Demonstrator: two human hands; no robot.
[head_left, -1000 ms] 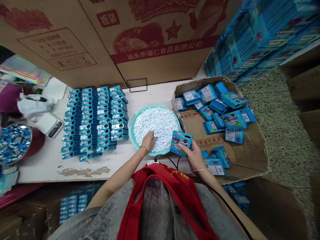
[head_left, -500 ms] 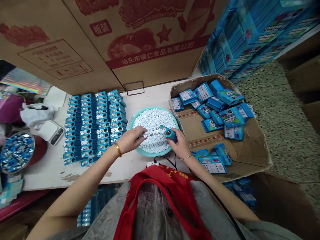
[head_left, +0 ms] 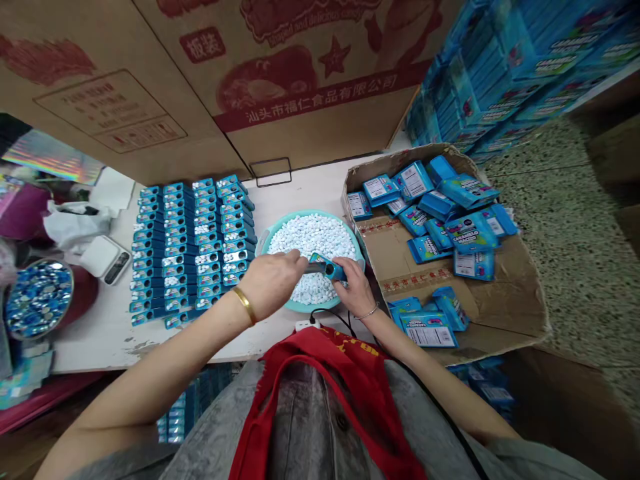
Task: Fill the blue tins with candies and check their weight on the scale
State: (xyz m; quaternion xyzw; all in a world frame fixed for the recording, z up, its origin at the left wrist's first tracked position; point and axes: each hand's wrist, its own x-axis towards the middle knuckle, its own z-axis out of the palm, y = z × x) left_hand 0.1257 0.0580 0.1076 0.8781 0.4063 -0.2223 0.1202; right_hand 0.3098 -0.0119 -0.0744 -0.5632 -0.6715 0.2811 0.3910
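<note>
A small blue candy box (head_left: 334, 269) is in my right hand (head_left: 356, 287), its end with a round dark opening facing up. My left hand (head_left: 277, 279) is closed, back of the hand up, with a small grey scoop-like tool (head_left: 316, 267) showing past its fingers against the box's opening. Its exact shape is mostly hidden. Both hands are over a mint-green basin (head_left: 271, 235) full of small white candies (head_left: 313, 235). To the left stand rows of blue candy boxes (head_left: 183, 247), several with white candies showing in their openings.
At right, a cut-down cardboard carton (head_left: 425, 270) holds scattered blue boxes. Large cardboard boxes (head_left: 300, 133) wall off the back; stacked blue packs (head_left: 500, 80) stand behind right. At left are a white scale (head_left: 105, 259) and a container of blue gems (head_left: 40, 300). A black cable (head_left: 340, 313) runs in front.
My left hand has risen out of the candies and moved right to the box's opening, bringing the grey tool into view. My right hand keeps holding the box, now slightly more level.
</note>
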